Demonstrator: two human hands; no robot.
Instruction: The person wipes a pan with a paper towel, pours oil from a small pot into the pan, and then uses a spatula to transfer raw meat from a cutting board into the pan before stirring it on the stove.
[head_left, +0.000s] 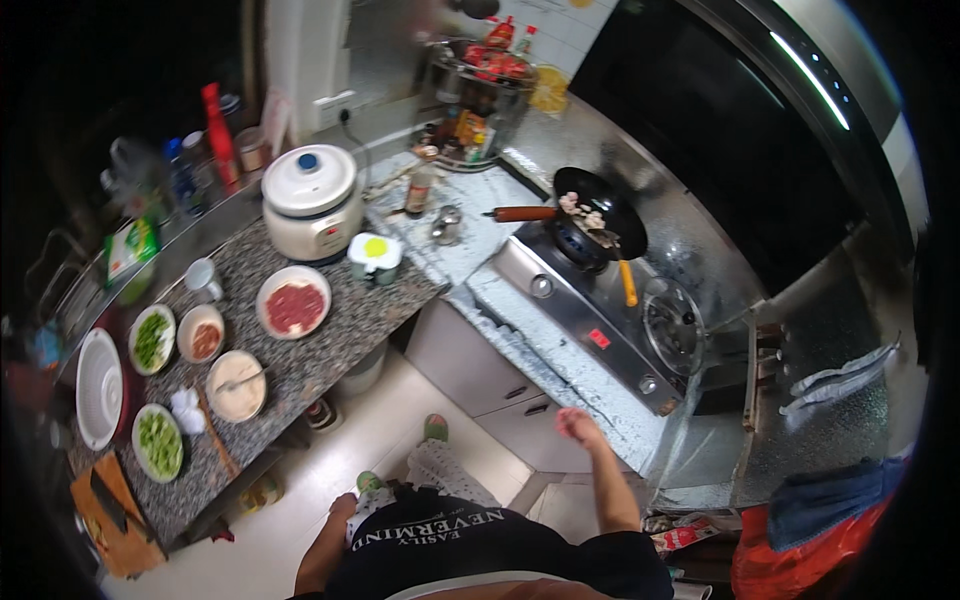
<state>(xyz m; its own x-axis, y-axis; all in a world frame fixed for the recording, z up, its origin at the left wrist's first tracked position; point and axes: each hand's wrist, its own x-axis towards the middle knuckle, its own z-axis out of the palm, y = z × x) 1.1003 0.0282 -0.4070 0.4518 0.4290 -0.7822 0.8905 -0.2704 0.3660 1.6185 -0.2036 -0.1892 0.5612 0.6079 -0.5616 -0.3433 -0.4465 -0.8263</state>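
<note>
Right hand (578,424) empty, loosely curled by stove (590,320) edge; wok (600,212) handle points left; left hand (343,505) grip unclear.

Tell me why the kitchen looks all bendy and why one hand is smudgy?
Head view: the fisheye lens bends straight edges, so the counter and stove curve toward the dark round rim; the right hand is blurred while the wok stays fairly sharp; the shiny wall behind the stove shows glare, and a bright strip glows on the hood.
</note>
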